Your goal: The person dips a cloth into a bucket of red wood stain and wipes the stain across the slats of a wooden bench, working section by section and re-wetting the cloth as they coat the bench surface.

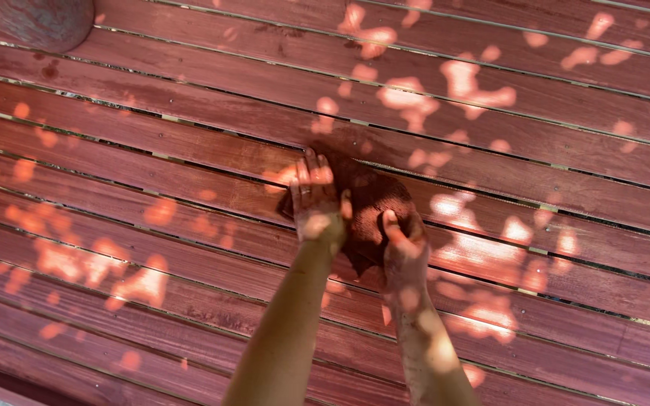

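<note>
Reddish slatted wooden deck (152,248) fills the frame, dappled with sunlight; a rounded grey stone-like object (35,21) sits upper left.

Red-stained slatted wooden deck (152,135), sun-dappled, carries a dark brown cloth (370,203) at centre and a round post base (35,22) at eleven o'clock.

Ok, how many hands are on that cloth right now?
2. The left hand lies flat on the left part of the dark cloth; the right hand grips its lower right edge. No other hands show.
</note>
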